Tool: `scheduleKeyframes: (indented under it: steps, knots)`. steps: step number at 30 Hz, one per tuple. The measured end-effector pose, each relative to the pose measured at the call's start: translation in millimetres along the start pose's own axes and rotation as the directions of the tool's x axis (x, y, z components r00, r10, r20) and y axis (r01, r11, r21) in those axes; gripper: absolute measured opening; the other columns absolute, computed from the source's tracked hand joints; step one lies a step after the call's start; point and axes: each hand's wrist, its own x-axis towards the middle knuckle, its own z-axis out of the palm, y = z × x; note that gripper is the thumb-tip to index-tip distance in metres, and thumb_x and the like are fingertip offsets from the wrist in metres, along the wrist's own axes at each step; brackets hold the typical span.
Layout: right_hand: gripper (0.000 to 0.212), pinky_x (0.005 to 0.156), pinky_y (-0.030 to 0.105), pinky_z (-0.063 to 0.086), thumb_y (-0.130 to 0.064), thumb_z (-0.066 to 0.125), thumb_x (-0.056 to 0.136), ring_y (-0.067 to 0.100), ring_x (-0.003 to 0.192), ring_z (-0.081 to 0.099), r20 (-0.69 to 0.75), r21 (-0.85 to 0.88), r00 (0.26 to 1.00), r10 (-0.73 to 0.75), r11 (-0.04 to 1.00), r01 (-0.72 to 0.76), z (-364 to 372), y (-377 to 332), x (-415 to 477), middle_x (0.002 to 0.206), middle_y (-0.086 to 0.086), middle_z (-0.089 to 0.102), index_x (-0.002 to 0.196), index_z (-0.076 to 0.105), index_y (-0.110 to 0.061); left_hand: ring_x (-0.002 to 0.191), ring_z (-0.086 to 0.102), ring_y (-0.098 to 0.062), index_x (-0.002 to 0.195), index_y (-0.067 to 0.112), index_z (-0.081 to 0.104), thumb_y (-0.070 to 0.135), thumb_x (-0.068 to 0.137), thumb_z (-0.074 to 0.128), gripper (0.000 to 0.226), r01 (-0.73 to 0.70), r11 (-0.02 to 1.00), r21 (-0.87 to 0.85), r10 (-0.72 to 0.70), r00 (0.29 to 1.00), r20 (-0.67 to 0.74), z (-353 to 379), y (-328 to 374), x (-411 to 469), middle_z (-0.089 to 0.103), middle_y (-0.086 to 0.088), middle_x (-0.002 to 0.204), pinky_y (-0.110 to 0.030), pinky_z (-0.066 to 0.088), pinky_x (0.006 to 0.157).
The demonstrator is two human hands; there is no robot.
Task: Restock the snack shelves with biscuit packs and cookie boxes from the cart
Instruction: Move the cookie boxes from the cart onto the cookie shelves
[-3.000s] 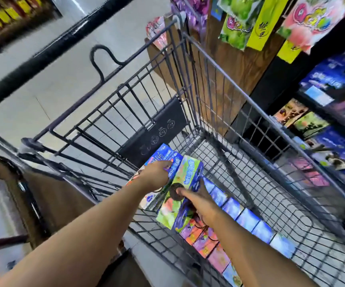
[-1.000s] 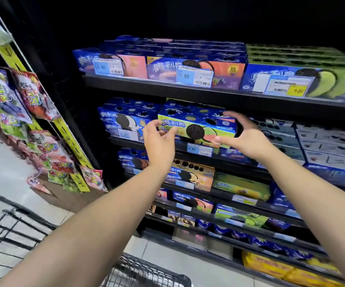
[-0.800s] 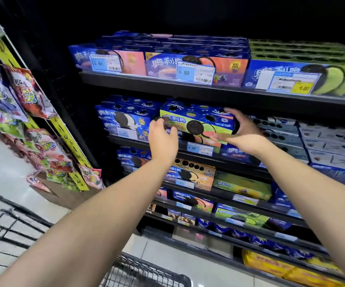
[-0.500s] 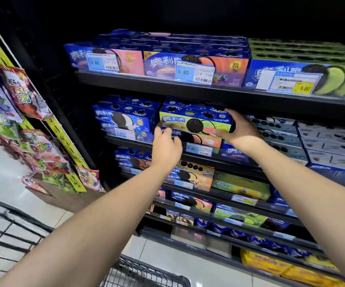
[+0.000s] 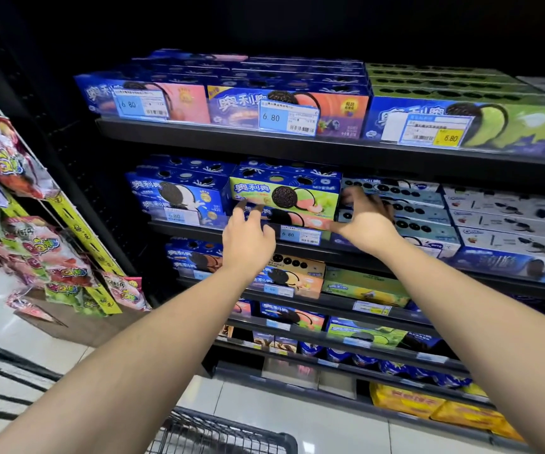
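Observation:
A green and blue cookie box (image 5: 284, 191) lies on top of a pink-fronted box on the second shelf (image 5: 356, 249), between dark blue boxes (image 5: 179, 198) and pale blue ones (image 5: 395, 208). My left hand (image 5: 248, 239) hovers just below the box's left end, fingers relaxed and spread, holding nothing. My right hand (image 5: 364, 221) is beside the box's right end, fingers spread and blurred, also holding nothing. The black wire cart (image 5: 218, 434) shows only its rim at the bottom edge.
The top shelf (image 5: 297, 144) carries pink, orange and green cookie boxes with price tags. Lower shelves hold more boxes and yellow packs (image 5: 428, 404). Candy bags (image 5: 52, 250) hang on a rack at the left over a pale tiled floor.
Both hands lifted cookie boxes from the cart, set the green box onto the second-shelf stack, then let go; they now sit slightly back from it, fingers spread.

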Motion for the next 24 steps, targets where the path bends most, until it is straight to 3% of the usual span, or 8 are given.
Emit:
scheduleKeyframes:
  steps: [10,13,15,20,24]
  knots:
    - [0.064,0.087,0.038,0.024,-0.060,0.084,0.065,0.019,0.109,0.054,0.015,0.045,1.000,0.021,0.999,-0.021,-6.9,-8.4,4.6,0.094,-0.020,0.062,0.110,0.042,-0.041,0.129,0.045,-0.030,0.132,0.007,0.057,0.025,0.099,0.045,0.040,-0.069,0.995,0.067,0.072,0.997,-0.041,8.2,-8.8,-1.3,0.049,-0.014,0.137,-0.048,0.038,0.108]
    - [0.081,0.099,0.042,0.033,-0.066,0.083,0.063,0.019,0.110,0.054,0.057,0.028,0.998,0.033,0.999,-0.035,-6.8,-9.8,6.8,0.099,-0.016,0.061,0.125,0.043,-0.034,0.129,0.043,-0.030,0.130,0.006,0.059,0.024,0.099,0.045,0.039,-0.082,0.994,0.079,0.086,0.995,-0.050,9.9,-8.8,-2.7,0.052,-0.015,0.133,-0.049,0.037,0.108]
    - [0.081,0.106,0.049,0.036,-0.062,0.085,0.063,0.021,0.115,0.054,0.079,0.037,0.996,0.052,0.998,-0.055,-8.3,-9.9,9.4,0.106,-0.012,0.061,0.125,0.042,-0.033,0.129,0.043,-0.030,0.131,0.006,0.059,0.023,0.099,0.046,0.039,-0.085,0.993,0.082,0.089,0.995,-0.052,10.6,-8.2,-2.6,0.053,-0.015,0.133,-0.048,0.037,0.109]
    - [0.078,0.111,0.048,0.028,-0.064,0.083,0.064,0.024,0.123,0.052,0.098,0.014,0.994,0.057,0.998,-0.059,-10.2,-10.9,8.0,0.124,-0.009,0.062,0.122,0.041,-0.033,0.125,0.044,-0.031,0.123,0.004,0.061,0.022,0.098,0.044,0.035,-0.059,0.995,0.079,0.064,0.996,-0.059,11.2,-8.7,-1.4,0.055,-0.015,0.128,-0.049,0.037,0.108]
    - [0.072,0.109,0.049,0.032,-0.063,0.085,0.062,0.023,0.118,0.056,0.105,0.041,0.993,0.044,0.998,-0.049,-13.1,-12.6,5.9,0.109,-0.015,0.062,0.110,0.039,-0.038,0.124,0.044,-0.029,0.126,0.005,0.061,0.022,0.098,0.045,0.036,-0.063,0.996,0.067,0.067,0.995,-0.068,12.0,-7.3,-3.6,0.055,-0.014,0.125,-0.047,0.036,0.108]
